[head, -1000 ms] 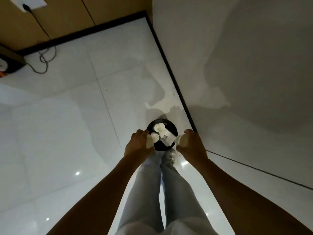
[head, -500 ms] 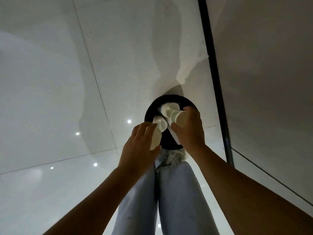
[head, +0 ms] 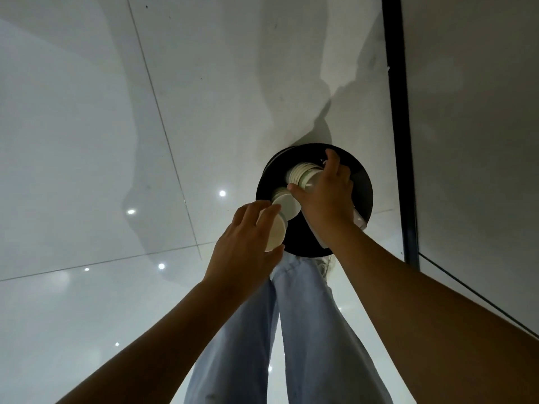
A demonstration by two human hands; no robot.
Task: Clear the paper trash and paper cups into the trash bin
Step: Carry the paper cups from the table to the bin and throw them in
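A round black trash bin (head: 363, 188) stands on the white tiled floor just ahead of my feet. My right hand (head: 328, 199) reaches over its opening and grips a white paper cup (head: 300, 174) lying on its side, mouth to the left. My left hand (head: 248, 243) hovers at the bin's near left rim, closed around another white paper cup (head: 275, 233). A third white cup (head: 287, 202) shows between the two hands, inside the bin. A bit of white paper (head: 358, 221) peeks out past my right wrist.
A black baseboard strip (head: 398, 126) runs along the floor to the right of the bin, with a grey wall (head: 472, 112) behind it. Glossy white tiles (head: 116, 141) spread to the left. My legs in light jeans (head: 306, 330) stand below the bin.
I have leaned closer, so the bin looks larger. My right hand has pushed its cup further over the bin's opening; my left hand with its cup stays at the near rim.
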